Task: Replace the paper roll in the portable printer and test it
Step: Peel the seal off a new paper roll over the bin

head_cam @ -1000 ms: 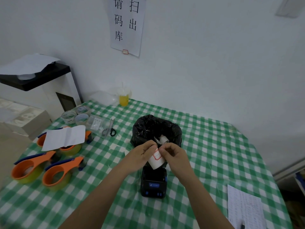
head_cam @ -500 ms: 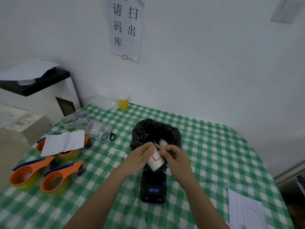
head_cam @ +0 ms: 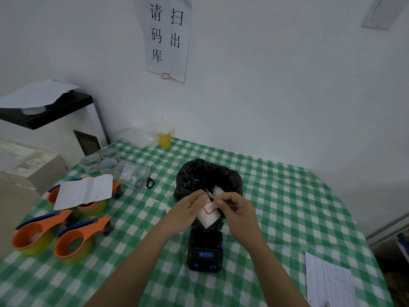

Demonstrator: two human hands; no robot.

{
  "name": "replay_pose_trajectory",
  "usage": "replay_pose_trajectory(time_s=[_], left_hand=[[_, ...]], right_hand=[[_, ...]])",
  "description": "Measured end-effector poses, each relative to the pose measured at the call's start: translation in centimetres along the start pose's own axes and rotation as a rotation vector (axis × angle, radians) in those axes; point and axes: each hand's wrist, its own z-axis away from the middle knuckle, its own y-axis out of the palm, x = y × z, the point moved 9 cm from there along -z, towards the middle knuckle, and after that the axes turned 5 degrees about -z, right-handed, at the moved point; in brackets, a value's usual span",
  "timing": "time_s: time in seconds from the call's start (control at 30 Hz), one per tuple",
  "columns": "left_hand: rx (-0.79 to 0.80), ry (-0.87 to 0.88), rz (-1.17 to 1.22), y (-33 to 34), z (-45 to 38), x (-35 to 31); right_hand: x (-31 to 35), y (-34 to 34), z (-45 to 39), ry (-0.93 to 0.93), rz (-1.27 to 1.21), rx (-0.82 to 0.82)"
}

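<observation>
Centrally, both hands hold a white cylindrical paper roll (head_cam: 209,214) bearing a red-outlined label, above the matte black portable printer (head_cam: 205,251) at lower centre. Left hand (head_cam: 188,209) is clamped around the roll's left side; right hand (head_cam: 235,209) pinches its upper edge, fingertips together. Behind them sits a crinkled glossy black plastic bin liner (head_cam: 205,176). The bench (head_cam: 287,207) wears a green-and-white checked cloth. Versus the earlier frame: grip and roll position essentially unchanged; the view has tilted slightly.
</observation>
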Motion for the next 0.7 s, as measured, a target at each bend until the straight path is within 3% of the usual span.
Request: replay_pose_trajectory(time_s=[0.7], left_hand=[[-0.003, -0.01, -0.03, 0.0, 0.3, -0.5]], right_hand=[[1.1, -0.2, 0.1, -0.088, 0.128, 0.016]])
